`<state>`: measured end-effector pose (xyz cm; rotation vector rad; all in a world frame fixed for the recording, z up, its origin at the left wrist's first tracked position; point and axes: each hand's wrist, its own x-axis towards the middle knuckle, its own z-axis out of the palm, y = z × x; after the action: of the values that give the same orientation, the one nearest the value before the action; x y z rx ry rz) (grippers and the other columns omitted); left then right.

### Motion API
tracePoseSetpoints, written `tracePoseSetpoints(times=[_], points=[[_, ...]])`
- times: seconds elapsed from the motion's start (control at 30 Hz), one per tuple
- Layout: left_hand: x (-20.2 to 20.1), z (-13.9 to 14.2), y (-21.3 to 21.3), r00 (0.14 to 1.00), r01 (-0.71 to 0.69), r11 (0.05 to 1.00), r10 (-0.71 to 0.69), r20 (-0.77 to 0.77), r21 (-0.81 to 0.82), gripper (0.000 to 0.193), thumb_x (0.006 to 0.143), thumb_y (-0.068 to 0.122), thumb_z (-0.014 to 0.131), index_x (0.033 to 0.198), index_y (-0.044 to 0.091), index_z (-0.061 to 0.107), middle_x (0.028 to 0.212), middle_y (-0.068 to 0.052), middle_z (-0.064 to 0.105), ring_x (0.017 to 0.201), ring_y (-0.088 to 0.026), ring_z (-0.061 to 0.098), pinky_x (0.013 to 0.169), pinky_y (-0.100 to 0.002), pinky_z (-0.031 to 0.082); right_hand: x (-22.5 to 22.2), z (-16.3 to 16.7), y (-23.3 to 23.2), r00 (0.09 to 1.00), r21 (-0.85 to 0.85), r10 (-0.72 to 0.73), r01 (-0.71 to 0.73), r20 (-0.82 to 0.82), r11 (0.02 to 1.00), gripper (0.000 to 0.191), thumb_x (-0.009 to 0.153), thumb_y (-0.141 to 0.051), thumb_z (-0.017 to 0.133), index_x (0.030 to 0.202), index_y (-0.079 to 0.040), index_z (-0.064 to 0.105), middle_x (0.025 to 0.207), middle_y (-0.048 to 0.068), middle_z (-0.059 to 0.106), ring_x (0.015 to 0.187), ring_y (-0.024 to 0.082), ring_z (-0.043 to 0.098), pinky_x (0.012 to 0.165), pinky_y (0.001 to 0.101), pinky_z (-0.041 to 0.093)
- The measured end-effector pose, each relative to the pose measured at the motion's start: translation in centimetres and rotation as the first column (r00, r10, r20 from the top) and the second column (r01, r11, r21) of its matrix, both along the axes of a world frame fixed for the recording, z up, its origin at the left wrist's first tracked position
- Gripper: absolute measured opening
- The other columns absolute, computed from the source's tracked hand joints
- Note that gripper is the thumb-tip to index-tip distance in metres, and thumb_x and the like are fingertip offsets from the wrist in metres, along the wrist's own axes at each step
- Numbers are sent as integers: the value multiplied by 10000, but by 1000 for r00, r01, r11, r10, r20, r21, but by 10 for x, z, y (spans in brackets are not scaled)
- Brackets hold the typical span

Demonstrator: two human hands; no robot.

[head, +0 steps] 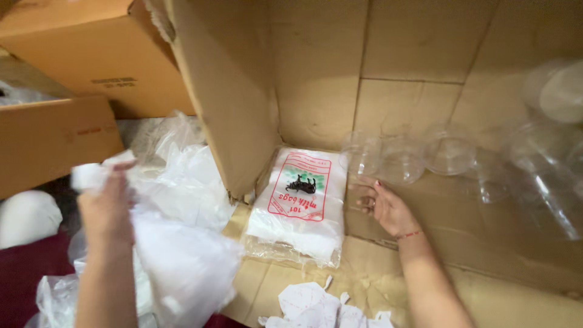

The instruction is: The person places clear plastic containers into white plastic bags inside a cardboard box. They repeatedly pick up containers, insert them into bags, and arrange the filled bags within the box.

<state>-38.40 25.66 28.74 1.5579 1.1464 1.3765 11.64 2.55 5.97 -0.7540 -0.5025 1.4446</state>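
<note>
Her left hand (108,203) clutches a soft, light wad of white plastic bags (182,255) beyond the cardboard's left edge. Her right hand (384,203) rests open on the cardboard (425,267), just beside thin, crushable clear cups (401,159); best held gently by the rim.

My feed is warm and fairly dim, with a soft pool of light on the back wall of the cardboard box (340,91). The left hand (106,206) is smeared by motion blur, as are the white plastic bags (182,255) around it. The clear plastic cups (449,149) at right are hazy and streaked toward the edge. The printed bag pack (300,206) shows mild glare.
</note>
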Motion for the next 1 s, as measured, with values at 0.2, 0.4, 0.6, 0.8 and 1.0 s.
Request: tracePoseSetpoints(times=[0.2, 0.4, 0.6, 0.8, 1.0], points=[[48, -79, 0, 413, -111, 965, 263, -872, 238, 266, 950, 212, 681, 1207, 163, 727, 962, -209, 732, 934, -419, 694, 829, -510, 545, 3, -8, -3, 994, -79, -55, 62, 93, 995, 489, 1020, -390, 483, 1438, -140, 526, 1311, 49, 684, 956, 156, 648, 812, 351, 480], [74, -67, -31, 310, -114, 988, 131, -942, 100, 639, 799, 187, 755, 1428, 192, 639, 1094, -196, 736, 983, -413, 690, 805, -514, 547, -2, -14, -4, 993, -97, -97, 104, 73, 990, 446, 1035, -335, 535, 1420, -109, 538, 1272, 57, 694, 933, 150, 644, 792, 335, 472], [152, -56, -68, 810, 269, 951, -310, -498, -154, 421, 811, 156, 810, 1202, 68, 681, 1089, -94, 743, 988, -199, 695, 855, -358, 560, -7, -2, -5, 985, -54, -128, 134, 113, 989, 483, 1007, -344, 558, 1427, -109, 529, 1300, 40, 682, 980, 136, 634, 822, 318, 473], [315, -120, -109, 729, 685, 580, -547, 413, -440, 314, 936, 155, 706, 1215, 14, 680, 1150, -101, 714, 1075, -207, 656, 968, -357, 509, -13, -4, -9, 996, 66, -83, 82, 10, 994, 551, 996, -443, 619, 1428, -115, 522, 1298, 13, 661, 1121, 113, 637, 929, 333, 512], [369, -154, -117, 725, 686, 542, -562, 398, -485, 368, 972, 298, 642, 1245, 53, 678, 1213, -71, 706, 1139, -163, 623, 1008, -322, 472, -14, -23, -3, 873, -109, -465, 481, 145, 870, 292, 880, -79, 761, 1160, -11, 716, 1065, 41, 754, 979, 154, 684, 907, 338, 539]])
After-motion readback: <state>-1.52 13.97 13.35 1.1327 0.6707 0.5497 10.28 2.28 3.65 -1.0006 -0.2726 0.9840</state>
